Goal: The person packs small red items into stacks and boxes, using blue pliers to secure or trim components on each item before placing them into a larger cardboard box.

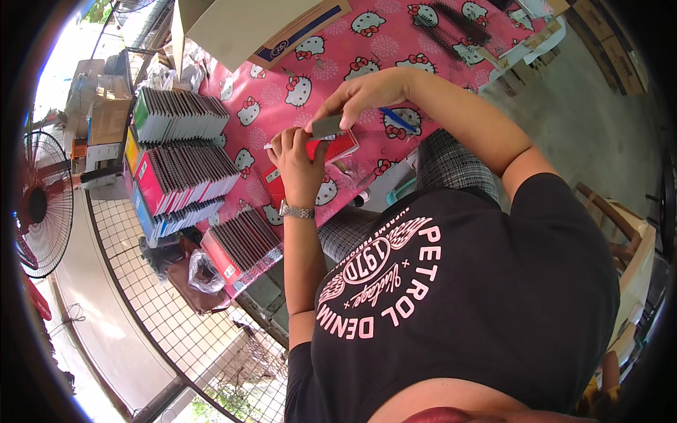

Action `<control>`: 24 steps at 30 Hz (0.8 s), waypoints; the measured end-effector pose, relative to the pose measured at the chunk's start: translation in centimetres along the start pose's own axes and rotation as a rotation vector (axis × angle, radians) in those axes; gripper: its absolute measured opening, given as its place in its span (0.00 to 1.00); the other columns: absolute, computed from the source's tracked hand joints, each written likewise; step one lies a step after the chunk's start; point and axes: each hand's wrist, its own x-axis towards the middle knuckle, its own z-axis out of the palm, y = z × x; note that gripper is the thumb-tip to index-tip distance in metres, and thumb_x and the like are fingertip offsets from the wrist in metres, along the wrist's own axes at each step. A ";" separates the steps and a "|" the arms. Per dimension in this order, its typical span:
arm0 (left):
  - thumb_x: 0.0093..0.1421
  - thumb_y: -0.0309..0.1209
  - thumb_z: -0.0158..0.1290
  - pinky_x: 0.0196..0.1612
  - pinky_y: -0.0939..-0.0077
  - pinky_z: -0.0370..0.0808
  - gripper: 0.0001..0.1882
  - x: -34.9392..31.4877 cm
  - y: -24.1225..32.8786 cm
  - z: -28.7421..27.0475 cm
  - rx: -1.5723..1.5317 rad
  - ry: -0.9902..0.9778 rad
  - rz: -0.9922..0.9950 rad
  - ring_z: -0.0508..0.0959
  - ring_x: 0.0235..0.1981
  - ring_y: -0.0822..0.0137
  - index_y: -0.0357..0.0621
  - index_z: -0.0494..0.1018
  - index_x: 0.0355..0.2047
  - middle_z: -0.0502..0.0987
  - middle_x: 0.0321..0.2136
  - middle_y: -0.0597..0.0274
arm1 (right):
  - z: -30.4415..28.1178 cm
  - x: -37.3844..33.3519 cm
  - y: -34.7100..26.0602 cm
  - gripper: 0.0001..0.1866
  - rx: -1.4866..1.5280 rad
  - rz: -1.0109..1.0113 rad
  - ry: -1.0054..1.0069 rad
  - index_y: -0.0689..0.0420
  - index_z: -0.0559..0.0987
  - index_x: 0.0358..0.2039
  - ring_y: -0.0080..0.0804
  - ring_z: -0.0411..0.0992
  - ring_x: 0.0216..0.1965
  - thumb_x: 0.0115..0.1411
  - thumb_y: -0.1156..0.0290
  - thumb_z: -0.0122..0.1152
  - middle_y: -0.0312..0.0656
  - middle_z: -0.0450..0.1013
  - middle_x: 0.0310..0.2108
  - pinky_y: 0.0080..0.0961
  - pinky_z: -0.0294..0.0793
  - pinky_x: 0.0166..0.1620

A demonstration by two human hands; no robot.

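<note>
My left hand [296, 161], with a metal watch on its wrist, grips a small red notebook [340, 148] over the pink cartoon-cat tablecloth [331, 53]. My right hand [361, 95] reaches in from the right and pinches a flat grey tool [326, 126]. The tool is pressed against the notebook's upper edge, just beside my left fingers. The two hands almost touch. More red covers [276, 189] lie on the cloth below my left hand, partly hidden by my wrist.
Rows of spiral-bound notebooks [185, 171] stand at the left, with another batch [243, 240] nearer me. A blue pen [397, 120], black binding coils [451, 28] and a cardboard box [240, 28] lie further off. A fan [35, 204] and wire mesh [176, 303] are at the left.
</note>
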 end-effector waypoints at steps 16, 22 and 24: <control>0.50 0.26 0.63 0.51 0.62 0.70 0.15 0.2 -1.3 -1.3 -0.177 0.065 -0.072 0.73 0.46 0.55 0.42 0.76 0.39 0.75 0.40 0.56 | -0.5 0.8 -0.7 0.28 -0.072 -0.016 0.066 0.63 0.75 0.55 0.29 0.68 0.56 0.53 0.66 0.62 0.43 0.74 0.52 0.25 0.61 0.61; 0.54 0.26 0.63 0.43 0.69 0.71 0.13 0.1 -2.3 -1.6 -0.181 0.079 -0.107 0.75 0.39 0.60 0.39 0.75 0.40 0.74 0.37 0.57 | -1.1 2.8 0.3 0.28 -0.086 -0.006 0.135 0.63 0.76 0.54 0.26 0.70 0.52 0.53 0.65 0.63 0.42 0.74 0.50 0.24 0.63 0.59; 0.55 0.27 0.63 0.40 0.70 0.71 0.14 -0.2 -2.9 -1.5 -0.194 0.080 -0.095 0.75 0.37 0.61 0.40 0.74 0.41 0.74 0.37 0.58 | -0.9 2.9 -0.2 0.27 0.153 -0.077 0.012 0.63 0.76 0.54 0.26 0.71 0.51 0.54 0.65 0.63 0.41 0.74 0.49 0.23 0.63 0.59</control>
